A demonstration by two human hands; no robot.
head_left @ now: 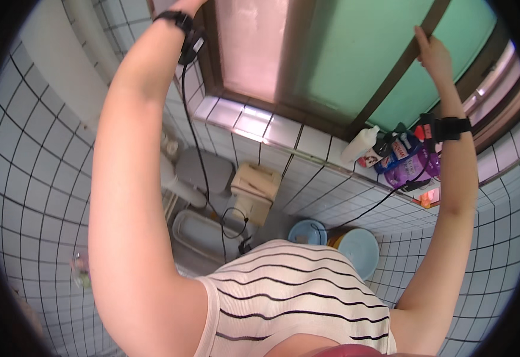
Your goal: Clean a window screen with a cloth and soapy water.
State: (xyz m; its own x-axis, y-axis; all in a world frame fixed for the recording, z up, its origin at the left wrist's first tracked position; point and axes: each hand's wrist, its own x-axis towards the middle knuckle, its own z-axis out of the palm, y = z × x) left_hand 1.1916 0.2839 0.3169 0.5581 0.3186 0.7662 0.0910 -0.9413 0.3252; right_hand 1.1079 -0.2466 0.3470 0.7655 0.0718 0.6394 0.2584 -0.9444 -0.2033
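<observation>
Both of my arms reach up to a window with brown frames and frosted panes. My right hand (435,55) is at the brown window sash (391,80), its fingers closed against the bar between two green-tinted panes (349,53). Only the base of my left hand (191,5) shows at the top edge, beside the left side of the window frame (210,53); its fingers are out of the picture. A black strap with a small device (192,46) sits on my left wrist, and another black strap (452,128) is on the right.
Several bottles, including a white bottle (361,143) and a purple package (407,171), crowd the tiled sill (313,140) under my right forearm. Black cables (197,146) hang from both wrists. Below are a beige bin (257,181), a grey tub (197,229) and blue basins (360,250).
</observation>
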